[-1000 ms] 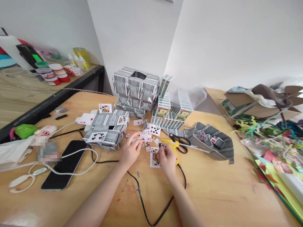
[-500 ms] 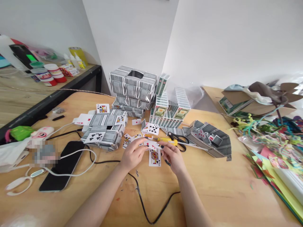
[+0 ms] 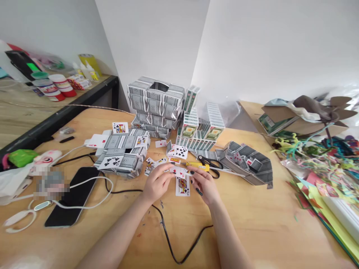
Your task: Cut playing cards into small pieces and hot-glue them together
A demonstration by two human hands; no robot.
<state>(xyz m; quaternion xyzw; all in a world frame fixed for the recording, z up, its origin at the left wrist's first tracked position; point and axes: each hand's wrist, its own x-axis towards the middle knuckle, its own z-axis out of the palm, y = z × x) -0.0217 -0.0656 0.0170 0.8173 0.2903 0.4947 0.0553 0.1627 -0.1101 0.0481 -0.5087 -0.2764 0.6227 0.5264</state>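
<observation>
Between my two hands is a white playing card [image 3: 179,172] with red diamonds. My left hand [image 3: 158,182] pinches its left end, and my right hand [image 3: 204,184] pinches its right end. Just below the held card, a jack card [image 3: 183,186] lies face up on the table. Beyond my fingers lie a yellow-handled tool [image 3: 199,165], black scissors [image 3: 212,163] and a spades card [image 3: 179,151]. To the left, more cards rest on a low block of folded grey cards [image 3: 126,149].
A tall grey card structure [image 3: 157,101] and stacked card boxes [image 3: 214,121] stand at the back. An open grey card container [image 3: 246,163] is at the right. A phone [image 3: 72,197], white cables and a black cable [image 3: 167,233] lie nearer.
The view has shifted slightly. My right fingers have moved a little at the card's right end, and both hands keep their pinch on it.
</observation>
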